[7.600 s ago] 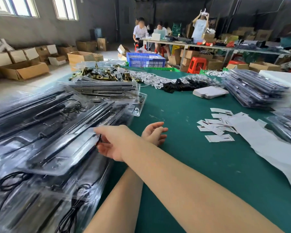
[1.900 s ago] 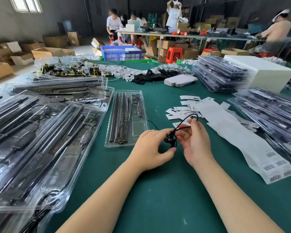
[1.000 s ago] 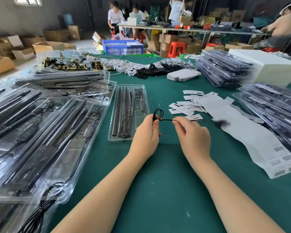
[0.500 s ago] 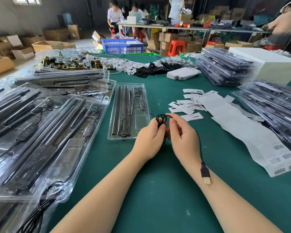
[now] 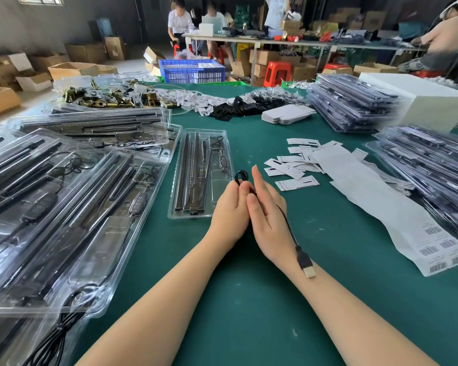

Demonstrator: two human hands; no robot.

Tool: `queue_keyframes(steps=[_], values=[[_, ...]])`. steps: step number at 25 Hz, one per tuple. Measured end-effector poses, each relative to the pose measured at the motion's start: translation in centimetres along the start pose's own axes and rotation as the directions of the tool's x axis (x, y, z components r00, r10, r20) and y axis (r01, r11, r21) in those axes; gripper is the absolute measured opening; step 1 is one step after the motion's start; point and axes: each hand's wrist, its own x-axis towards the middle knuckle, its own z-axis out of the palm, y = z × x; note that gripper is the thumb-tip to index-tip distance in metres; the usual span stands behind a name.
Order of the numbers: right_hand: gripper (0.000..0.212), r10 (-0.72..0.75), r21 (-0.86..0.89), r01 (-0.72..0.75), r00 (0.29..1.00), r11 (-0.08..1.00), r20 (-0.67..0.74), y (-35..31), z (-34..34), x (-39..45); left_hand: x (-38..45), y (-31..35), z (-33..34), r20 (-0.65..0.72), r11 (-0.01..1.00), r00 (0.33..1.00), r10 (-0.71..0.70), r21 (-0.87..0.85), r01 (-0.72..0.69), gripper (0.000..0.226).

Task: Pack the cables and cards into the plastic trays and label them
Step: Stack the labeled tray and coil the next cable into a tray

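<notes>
My left hand [image 5: 230, 207] grips a small coil of thin black cable [image 5: 241, 177] just above the green table. My right hand [image 5: 266, 207] lies against it with straight fingers, the cable running under its fingers and over its back. The cable's USB plug [image 5: 306, 262] rests on my right wrist. A clear plastic tray [image 5: 200, 173] with black rods and a cable lies just left of my hands. White cards [image 5: 294, 165] are scattered to the right, beside a strip of barcode labels [image 5: 397, 210].
Piles of filled clear trays [image 5: 64, 207] cover the left side. Stacks of closed trays [image 5: 434, 165] and a white box [image 5: 418, 101] stand on the right. Brass hardware [image 5: 103, 96], black parts and flat white cards [image 5: 286, 114] lie at the far edge. People work at tables behind.
The single tray was brought to the middle earlier. Over the last second my hands came together, the coil grew tighter, and the USB plug swung down onto my right wrist.
</notes>
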Motion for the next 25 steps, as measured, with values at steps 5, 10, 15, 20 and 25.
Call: queue_keyframes(steps=[5, 10, 15, 20, 25], values=[[0.04, 0.184, 0.297, -0.142, 0.976, 0.944, -0.118, 0.5, -0.7, -0.1, 2.1, 0.1, -1.9, -0.164, 0.824, 0.944, -0.287, -0.545, 0.155, 0.023], [0.028, 0.062, -0.048, -0.079, 0.955, 0.996, -0.289, 1.1, -1.6, 0.3, 2.7, -0.3, -2.7, 0.001, 0.679, 0.948, -0.318, -0.697, 0.229, 0.022], [0.016, 0.059, -0.407, -0.039, 0.998, 0.913, 0.037, 1.2, -0.2, 0.5, 2.4, -0.3, -2.7, 0.081, 0.679, 0.96, -0.269, -0.691, 0.248, 0.021], [0.018, -0.026, -0.446, 0.046, 0.998, 0.894, 0.052, 1.4, -0.9, 0.6, 2.1, 0.0, -3.0, 0.12, 0.608, 0.96, -0.254, -0.752, 0.255, 0.021], [0.024, -0.021, -0.527, 0.123, 0.981, 0.841, 0.195, 1.4, -0.8, 0.4, 2.1, -0.2, -3.0, 0.141, 0.605, 0.961, -0.236, -0.753, 0.259, 0.022]])
